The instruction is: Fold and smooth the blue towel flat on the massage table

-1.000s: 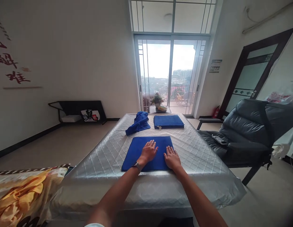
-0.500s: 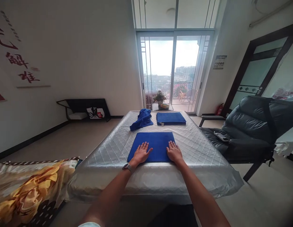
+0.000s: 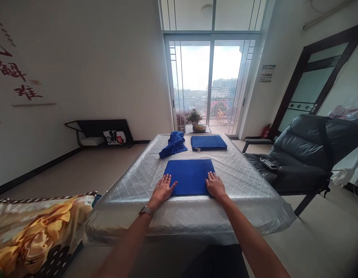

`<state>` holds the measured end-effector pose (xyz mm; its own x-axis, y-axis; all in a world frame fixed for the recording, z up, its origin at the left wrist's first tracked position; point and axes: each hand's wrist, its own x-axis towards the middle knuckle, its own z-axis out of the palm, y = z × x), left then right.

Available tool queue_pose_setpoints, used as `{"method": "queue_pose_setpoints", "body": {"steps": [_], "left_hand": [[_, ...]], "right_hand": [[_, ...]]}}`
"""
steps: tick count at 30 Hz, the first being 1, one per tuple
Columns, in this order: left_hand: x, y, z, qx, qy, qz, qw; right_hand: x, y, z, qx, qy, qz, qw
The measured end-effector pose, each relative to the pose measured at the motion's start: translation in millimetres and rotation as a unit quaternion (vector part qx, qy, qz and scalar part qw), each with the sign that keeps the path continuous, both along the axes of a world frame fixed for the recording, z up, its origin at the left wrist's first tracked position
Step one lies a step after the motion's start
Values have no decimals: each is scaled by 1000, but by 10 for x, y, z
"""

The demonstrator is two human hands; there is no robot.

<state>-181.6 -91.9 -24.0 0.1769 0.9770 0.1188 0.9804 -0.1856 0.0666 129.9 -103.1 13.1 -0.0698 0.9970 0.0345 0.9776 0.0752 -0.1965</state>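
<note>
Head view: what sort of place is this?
An indoor room, perhaps a lounge or small treatment room, judging by the dark padded armchair, silvery quilted cover and tall glass doors.

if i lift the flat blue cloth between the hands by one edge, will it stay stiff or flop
The flat blue cloth would probably flop, since the similar-looking crumpled blue cloth beyond it lies in loose folds. It is likely light, looking thin. It might slide when pushed, as the silver cover beneath looks shiny.
</note>
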Motion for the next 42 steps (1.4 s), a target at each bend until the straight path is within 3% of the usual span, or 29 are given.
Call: {"method": "queue_pose_setpoints", "body": {"steps": [4, 9, 12, 15, 20, 23, 26, 29, 33, 38, 42], "left_hand": [[34, -9, 15, -16, -13, 30, 999], [34, -44, 103, -28, 5, 39, 999], [197, -28, 162, -6, -6, 28, 1000], [681, -7, 210, 8, -60, -2, 998], [1740, -102, 256, -13, -82, -154, 985], [1982, -185, 266, -31, -84, -158, 983], [1880, -232, 267, -53, -84, -152, 983], [1623, -249, 256, -73, -72, -143, 984], [1136, -225, 199, -76, -58, -106, 990], [394, -217, 139, -87, -20, -15, 996], [112, -306, 209, -112, -23, -1, 993]], "right_hand": [[30, -125, 11, -45, 5, 13, 999], [40, -147, -7, -49, 5, 12, 999], [31, -136, -21, -47, 9, 10, 999], [26, -134, -21, -49, 12, 7, 999], [60, -162, -4, -51, -16, 19, 998], [81, -183, 5, -54, -33, 33, 997], [72, -184, 13, -53, -32, 31, 998], [49, -171, 20, -52, -18, 17, 998], [34, -156, 29, -60, 4, 5, 998], [31, -150, 39, -70, 7, 3, 998], [31, -143, 47, -80, -9, 2, 997]]}}
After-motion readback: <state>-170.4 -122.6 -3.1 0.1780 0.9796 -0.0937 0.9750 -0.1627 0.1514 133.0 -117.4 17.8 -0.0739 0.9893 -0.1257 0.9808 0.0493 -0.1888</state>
